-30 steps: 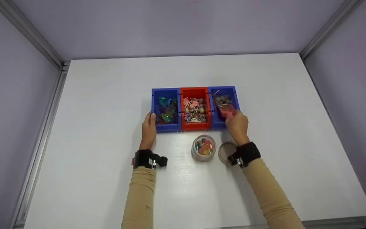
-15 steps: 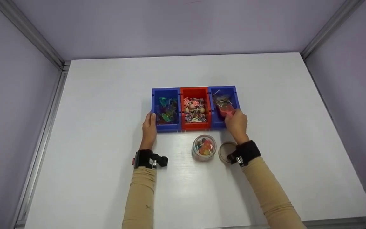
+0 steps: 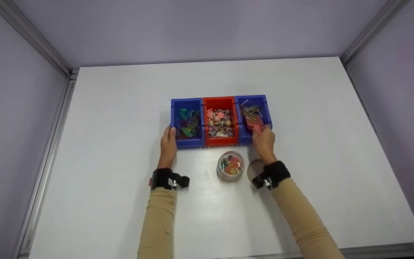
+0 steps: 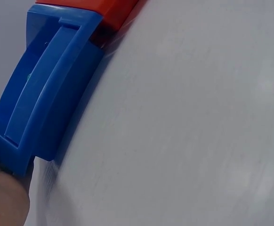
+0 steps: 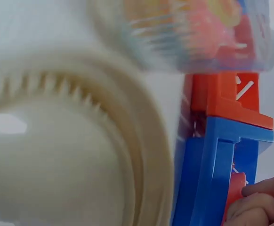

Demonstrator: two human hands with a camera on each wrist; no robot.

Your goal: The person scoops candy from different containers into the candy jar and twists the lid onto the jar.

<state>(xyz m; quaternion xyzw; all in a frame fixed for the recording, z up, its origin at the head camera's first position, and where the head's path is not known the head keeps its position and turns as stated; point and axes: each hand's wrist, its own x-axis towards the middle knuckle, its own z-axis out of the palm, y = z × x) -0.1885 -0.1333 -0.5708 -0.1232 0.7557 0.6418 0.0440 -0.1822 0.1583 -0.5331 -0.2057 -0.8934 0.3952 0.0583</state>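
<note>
My right hand [image 3: 264, 142] grips the handle of a small pink scoop [image 3: 254, 121]. The scoop's bowl lies inside the right blue bin [image 3: 247, 141], among lollipops with white sticks. At the left, my left hand [image 3: 168, 145] rests against the outer side of the left blue bin [image 3: 189, 144], thumb straight along its edge. Green and dark wrapped pieces fill part of that bin. Between the two, a red bin [image 3: 221, 141] holds several lollipops. In the right wrist view, fingers [image 5: 257, 207] curl at the scoop's red end; the left wrist view shows only part of the left hand [image 4: 5, 197].
In front of the bins stands an open clear jar [image 3: 230, 176] with colourful candies in it. A round lid [image 3: 254, 169] lies right of it, partly under the right wrist. The three bins stand joined in a row on a white table [image 3: 120, 108].
My right hand has shifted slightly left and toward me, the scoop turning a little within the right bin. The left hand stays at the left bin's side.
</note>
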